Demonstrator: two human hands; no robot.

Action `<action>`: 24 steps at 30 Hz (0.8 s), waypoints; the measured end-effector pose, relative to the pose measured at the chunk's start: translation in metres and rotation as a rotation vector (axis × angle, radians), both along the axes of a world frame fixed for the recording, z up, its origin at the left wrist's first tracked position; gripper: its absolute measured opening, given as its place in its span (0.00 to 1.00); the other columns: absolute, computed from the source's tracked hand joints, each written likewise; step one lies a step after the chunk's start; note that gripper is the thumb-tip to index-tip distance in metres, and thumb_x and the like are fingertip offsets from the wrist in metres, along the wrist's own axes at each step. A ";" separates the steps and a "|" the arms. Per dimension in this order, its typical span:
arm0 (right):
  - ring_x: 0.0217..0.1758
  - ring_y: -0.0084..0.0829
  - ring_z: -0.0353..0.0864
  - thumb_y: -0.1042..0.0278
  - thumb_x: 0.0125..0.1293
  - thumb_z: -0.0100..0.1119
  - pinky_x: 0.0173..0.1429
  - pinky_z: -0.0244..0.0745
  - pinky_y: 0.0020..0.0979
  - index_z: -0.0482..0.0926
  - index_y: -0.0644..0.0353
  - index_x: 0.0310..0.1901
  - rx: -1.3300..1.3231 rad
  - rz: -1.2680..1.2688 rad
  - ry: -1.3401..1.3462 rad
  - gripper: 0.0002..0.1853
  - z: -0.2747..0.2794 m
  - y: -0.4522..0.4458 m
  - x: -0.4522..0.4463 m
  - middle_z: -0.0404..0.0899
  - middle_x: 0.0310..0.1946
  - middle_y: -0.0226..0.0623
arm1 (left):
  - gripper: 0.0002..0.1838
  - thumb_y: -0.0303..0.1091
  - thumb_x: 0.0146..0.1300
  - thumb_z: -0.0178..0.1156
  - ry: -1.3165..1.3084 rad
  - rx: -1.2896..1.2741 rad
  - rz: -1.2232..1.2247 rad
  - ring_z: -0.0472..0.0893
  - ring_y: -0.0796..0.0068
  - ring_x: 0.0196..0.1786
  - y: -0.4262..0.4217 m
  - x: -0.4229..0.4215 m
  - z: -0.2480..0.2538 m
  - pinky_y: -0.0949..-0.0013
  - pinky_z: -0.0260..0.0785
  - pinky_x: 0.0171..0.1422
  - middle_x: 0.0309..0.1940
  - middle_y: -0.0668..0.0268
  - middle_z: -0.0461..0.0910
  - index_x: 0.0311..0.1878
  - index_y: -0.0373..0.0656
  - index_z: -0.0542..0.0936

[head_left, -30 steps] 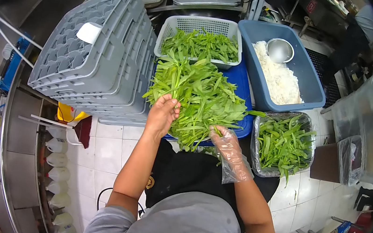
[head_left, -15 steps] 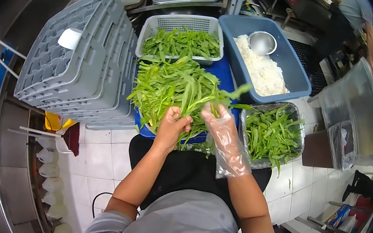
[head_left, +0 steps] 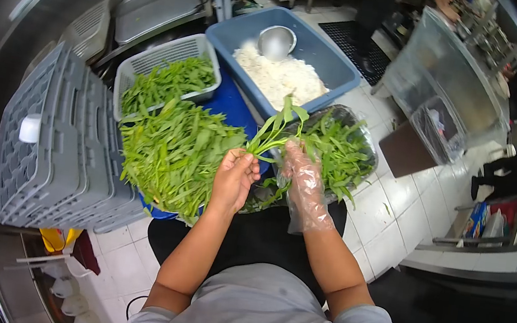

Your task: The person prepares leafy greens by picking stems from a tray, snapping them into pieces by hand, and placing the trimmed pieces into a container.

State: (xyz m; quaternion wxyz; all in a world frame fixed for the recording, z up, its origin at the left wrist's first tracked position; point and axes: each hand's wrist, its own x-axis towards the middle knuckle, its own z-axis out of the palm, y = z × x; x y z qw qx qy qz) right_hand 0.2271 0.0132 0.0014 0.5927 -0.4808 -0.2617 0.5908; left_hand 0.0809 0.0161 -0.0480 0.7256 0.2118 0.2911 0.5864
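Several stems of water spinach (head_left: 270, 138) stand up between my two hands, leaves pointing away from me. My bare left hand (head_left: 235, 178) pinches them near the lower ends. My right hand (head_left: 303, 179), in a clear plastic glove, closes its fingers on the same stems from the right. Left of my hands lies a large heap of water spinach (head_left: 178, 151) on a blue surface. Close beyond my right hand, more cut greens (head_left: 337, 152) fill a plastic-lined container (head_left: 371, 151).
A grey basket of greens (head_left: 124, 82) and a blue tub (head_left: 342, 74) with white shreds and a metal bowl (head_left: 277, 42) stand at the back. Stacked grey racks (head_left: 54, 154) rise on the left. A brown bin (head_left: 407, 145) is at right. Another person's hand (head_left: 446, 2) shows top right.
My view has turned to the right, so the heap and tub now appear further left. Both hands have moved right from over the heap towards the lined container, still holding stems.
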 end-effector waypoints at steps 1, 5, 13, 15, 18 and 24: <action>0.22 0.15 0.60 0.59 0.66 0.61 0.27 0.55 0.24 0.76 0.54 0.35 -0.012 -0.015 0.001 0.09 0.005 -0.007 0.006 0.64 0.20 0.19 | 0.03 0.29 0.70 0.56 0.012 0.008 -0.003 0.76 0.77 0.35 0.003 0.009 -0.002 0.72 0.71 0.40 0.34 0.67 0.78 0.43 0.46 0.72; 0.25 0.22 0.72 0.55 0.65 0.62 0.33 0.66 0.29 0.81 0.58 0.39 0.064 0.218 -0.576 0.14 -0.013 -0.022 0.047 0.77 0.25 0.29 | 0.03 0.28 0.69 0.58 0.104 0.032 -0.015 0.77 0.77 0.35 0.009 0.033 -0.005 0.72 0.72 0.40 0.33 0.67 0.78 0.41 0.44 0.73; 0.42 0.41 0.81 0.60 0.62 0.61 0.48 0.74 0.41 0.83 0.55 0.45 0.499 0.412 -1.566 0.13 0.004 0.004 0.093 0.83 0.39 0.40 | 0.03 0.27 0.67 0.59 0.238 0.010 -0.127 0.77 0.78 0.35 0.001 0.055 -0.003 0.72 0.72 0.41 0.33 0.69 0.78 0.39 0.45 0.74; 0.42 0.43 0.81 0.58 0.62 0.61 0.48 0.74 0.42 0.83 0.55 0.46 0.541 0.454 -1.513 0.14 0.007 0.008 0.095 0.83 0.37 0.42 | 0.03 0.27 0.67 0.59 0.243 0.009 -0.134 0.77 0.79 0.35 0.001 0.056 -0.003 0.73 0.72 0.41 0.33 0.69 0.78 0.39 0.45 0.74; 0.41 0.44 0.81 0.57 0.61 0.61 0.48 0.75 0.42 0.83 0.56 0.46 0.576 0.425 -1.439 0.15 -0.003 0.009 0.103 0.83 0.36 0.43 | 0.04 0.29 0.68 0.59 0.221 0.006 -0.125 0.77 0.79 0.35 0.003 0.055 -0.004 0.73 0.72 0.42 0.33 0.70 0.77 0.40 0.45 0.73; 0.43 0.46 0.81 0.55 0.62 0.60 0.49 0.75 0.41 0.84 0.59 0.46 0.283 0.540 -1.542 0.18 -0.012 -0.001 0.116 0.83 0.39 0.48 | 0.04 0.31 0.68 0.58 0.242 -0.048 -0.134 0.78 0.79 0.34 0.004 0.066 0.002 0.72 0.72 0.40 0.34 0.70 0.77 0.42 0.47 0.72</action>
